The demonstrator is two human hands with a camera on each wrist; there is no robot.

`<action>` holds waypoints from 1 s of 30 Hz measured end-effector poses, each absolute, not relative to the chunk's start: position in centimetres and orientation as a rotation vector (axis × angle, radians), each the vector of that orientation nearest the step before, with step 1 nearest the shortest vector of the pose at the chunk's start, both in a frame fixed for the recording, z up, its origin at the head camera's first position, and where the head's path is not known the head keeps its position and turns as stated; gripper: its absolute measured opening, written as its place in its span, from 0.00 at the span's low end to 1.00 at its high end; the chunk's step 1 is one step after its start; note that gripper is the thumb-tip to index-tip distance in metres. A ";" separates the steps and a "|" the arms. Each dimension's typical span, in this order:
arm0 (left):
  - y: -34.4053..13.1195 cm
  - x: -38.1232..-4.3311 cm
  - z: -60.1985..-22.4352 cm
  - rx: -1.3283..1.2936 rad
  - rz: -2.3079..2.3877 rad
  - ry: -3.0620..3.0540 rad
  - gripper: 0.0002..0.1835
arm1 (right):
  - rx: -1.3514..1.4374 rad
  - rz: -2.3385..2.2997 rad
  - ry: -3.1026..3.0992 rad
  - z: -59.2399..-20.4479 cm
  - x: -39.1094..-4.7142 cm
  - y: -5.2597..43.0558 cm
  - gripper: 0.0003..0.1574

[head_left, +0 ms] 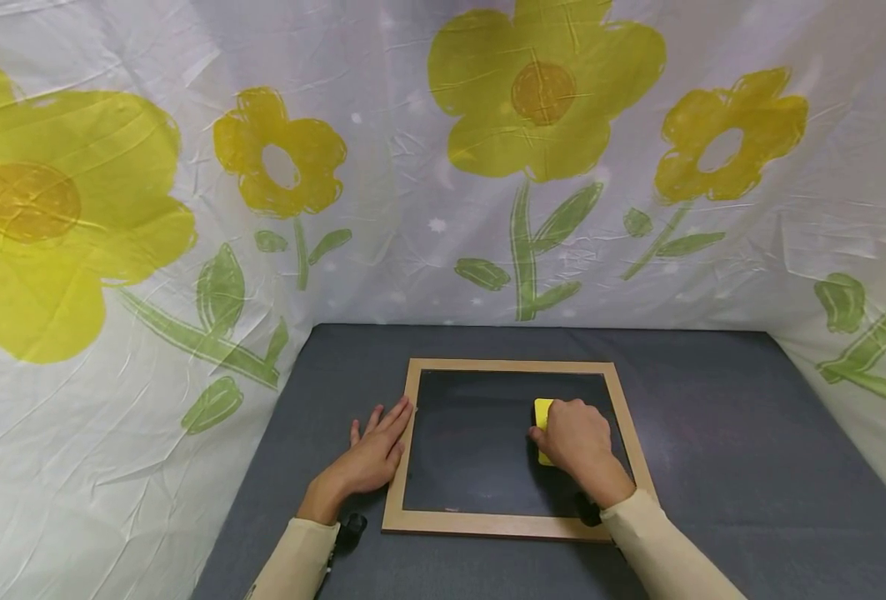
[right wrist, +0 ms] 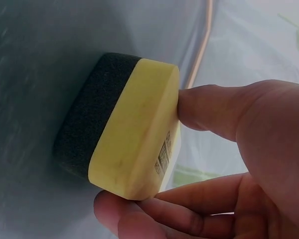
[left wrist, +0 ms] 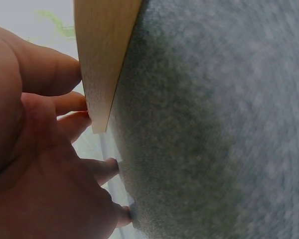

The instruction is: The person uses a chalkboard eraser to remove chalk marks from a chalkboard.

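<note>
A blackboard [head_left: 480, 446] in a light wooden frame [head_left: 498, 524] lies flat on the table. My right hand [head_left: 583, 437] grips a board eraser [right wrist: 132, 132], yellow on top with a dark felt-like pad. In the right wrist view the thumb is on one side of the eraser and the fingers are curled under the other, with the pad facing the board. The eraser is over the right part of the board, partly hidden by the hand in the head view. At the frame's left edge rests my left hand [head_left: 371, 458], its fingers spread and fairly straight, fingertips touching the wood.
The table has a dark grey cover [head_left: 720, 433] that extends around the board. Behind and at the sides hangs a white cloth [head_left: 397, 208] printed with yellow flowers. A small black device [head_left: 350, 532] sits by the left wrist.
</note>
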State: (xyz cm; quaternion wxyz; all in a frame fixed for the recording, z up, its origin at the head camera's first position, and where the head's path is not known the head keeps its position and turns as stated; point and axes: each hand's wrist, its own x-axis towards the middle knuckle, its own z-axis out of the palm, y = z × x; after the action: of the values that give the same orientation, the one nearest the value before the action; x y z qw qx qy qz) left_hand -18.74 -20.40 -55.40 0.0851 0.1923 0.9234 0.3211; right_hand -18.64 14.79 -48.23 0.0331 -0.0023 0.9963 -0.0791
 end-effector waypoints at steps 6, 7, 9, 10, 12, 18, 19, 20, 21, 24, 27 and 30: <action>-20.4 -18.6 -55.2 0.597 0.980 2.743 0.36 | -0.018 -0.258 3.061 -48.2 -18.7 13.7 0.32; -20.4 -18.7 -55.4 0.595 0.967 2.751 0.36 | -0.024 -0.256 3.065 -48.3 -18.8 13.5 0.32; -20.5 -18.7 -55.6 0.593 0.970 2.758 0.36 | -0.033 -0.253 3.070 -48.3 -18.8 13.1 0.33; -20.5 -18.8 -55.7 0.593 0.960 2.764 0.36 | -0.034 -0.253 3.072 -48.3 -18.8 13.0 0.33; -20.4 -18.6 -55.5 0.596 0.979 2.759 0.36 | -0.030 -0.252 3.072 -48.4 -18.9 12.6 0.33; -20.2 -18.2 -54.2 0.569 0.980 2.735 0.36 | -0.032 -0.245 3.076 -48.4 -18.9 11.6 0.33; -20.1 -18.2 -53.9 0.554 0.967 2.732 0.37 | -0.037 -0.242 3.075 -48.4 -18.9 11.5 0.33; -20.0 -18.2 -53.7 0.548 0.951 2.735 0.37 | -0.044 -0.243 3.076 -48.4 -18.9 11.4 0.33; -20.0 -18.2 -53.7 0.537 0.925 2.736 0.37 | -0.049 -0.245 3.074 -48.4 -18.9 11.2 0.33; -19.8 -18.2 -53.3 0.513 0.862 2.741 0.37 | -0.061 -0.249 3.070 -48.3 -18.9 10.7 0.33; -19.7 -18.2 -53.1 0.507 0.842 2.737 0.37 | -0.069 -0.253 3.072 -48.3 -19.1 10.2 0.32; -19.8 -18.1 -53.1 0.528 0.891 2.732 0.37 | -0.079 -0.255 3.072 -48.3 -19.3 9.8 0.31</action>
State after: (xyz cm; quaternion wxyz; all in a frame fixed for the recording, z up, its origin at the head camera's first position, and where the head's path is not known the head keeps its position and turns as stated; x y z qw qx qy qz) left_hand -18.10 -19.76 -53.15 0.1095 0.1797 0.9295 0.3029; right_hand -19.28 9.83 -48.32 0.0288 -0.0255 0.9958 -0.0826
